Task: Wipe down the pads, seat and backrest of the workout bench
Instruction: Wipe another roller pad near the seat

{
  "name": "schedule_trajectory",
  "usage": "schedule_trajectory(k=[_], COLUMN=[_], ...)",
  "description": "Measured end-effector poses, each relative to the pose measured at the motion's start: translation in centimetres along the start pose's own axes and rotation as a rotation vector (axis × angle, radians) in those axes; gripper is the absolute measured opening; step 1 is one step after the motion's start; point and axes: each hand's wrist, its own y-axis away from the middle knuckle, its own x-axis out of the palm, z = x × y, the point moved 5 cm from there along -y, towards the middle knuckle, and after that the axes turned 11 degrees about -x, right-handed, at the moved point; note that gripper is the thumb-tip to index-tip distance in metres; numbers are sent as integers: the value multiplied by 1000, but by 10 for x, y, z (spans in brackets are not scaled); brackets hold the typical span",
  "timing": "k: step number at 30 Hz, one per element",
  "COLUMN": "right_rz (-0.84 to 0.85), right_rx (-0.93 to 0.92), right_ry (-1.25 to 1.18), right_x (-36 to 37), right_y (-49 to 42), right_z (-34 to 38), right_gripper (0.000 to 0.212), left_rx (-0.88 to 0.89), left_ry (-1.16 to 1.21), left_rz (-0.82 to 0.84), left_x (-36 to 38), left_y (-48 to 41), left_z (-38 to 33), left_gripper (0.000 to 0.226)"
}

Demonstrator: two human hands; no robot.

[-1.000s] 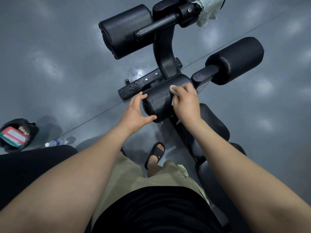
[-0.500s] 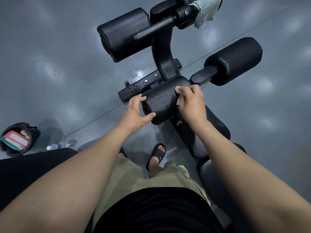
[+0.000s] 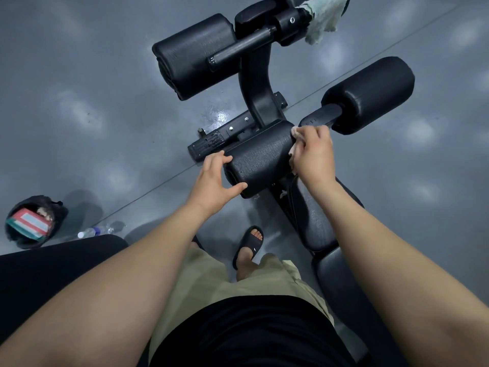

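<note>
At the bench's foot end, just beyond the seat, the near black textured foam roller pad [image 3: 260, 157] is being wiped. Its long axis is laid lower-left to upper-right in view, i.e. crosswise to the bench's length. Its free end face is pointed lower-left, the other end toward the frame's middle. The free end is gripped by the left hand [image 3: 214, 178], fingers curled over the top edge & thumb hooked under, prob. so the pad is steadied vs. rolling. At the inner end a small pale cloth [image 3: 293, 152] is pinched in the right hand [image 3: 315, 154], fingers curled, & pressed to the pad's surface.

Step judged: pads stage, w/ this roller mid-wipe. Next move: the cloth is to be drawn along the axis toward the left hand, w/ the pad turned so the underside is reached too. Firm pressure is called for on the pitted texture.

Further out, a far-left black roller pad [image 3: 193, 56] & a far-right black roller pad [image 3: 370, 94] are seen, well apart from both hands. Under the right forearm lies the black padded seat [image 3: 315, 218], w/ the black padded backrest [image 3: 341, 284] just behind it. Whether either has been wiped cannot be told. A pale green rag [image 3: 325, 17] is draped on the top bar. On the grey floor [image 3: 79, 88], a black bag [image 3: 29, 223] & a clear plastic bottle [image 3: 92, 231] are seen well to the left.
</note>
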Motion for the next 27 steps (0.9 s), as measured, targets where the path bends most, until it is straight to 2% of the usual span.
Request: schedule_trajectory(k=[4, 10, 12, 14, 17, 19, 22, 25, 27], right_rz=[15, 214, 248, 192, 56, 40, 62, 176, 216], right_rx=[-20, -332, -385, -331, -140, -82, -133, -314, -361], right_ry=[45, -46, -43, -16, 3, 36, 34, -13, -23], right_x=[4, 15, 12, 6, -2, -1, 6, 13, 12], right_y=[4, 29, 29, 22, 4, -1, 5, 19, 21], right_z=[19, 46, 41, 26, 5, 3, 20, 38, 37], right_gripper=[28, 36, 36, 32, 24, 24, 28, 32, 33], left_rx=[21, 46, 38, 35, 41, 49, 58, 74, 84], left_ry=[-16, -27, -40, -53, -50, -45, -44, -47, -58], left_rz=[-35, -68, -63, -55, -48, -54, -52, -43, -40], left_x=[6, 10, 9, 9, 8, 6, 4, 4, 4], left_y=[9, 13, 14, 14, 15, 15, 14, 15, 17], left_z=[-1, -3, -5, -6, -7, -9, -9, -9, -10], left_gripper=[71, 72, 71, 71, 65, 57, 53, 51, 50])
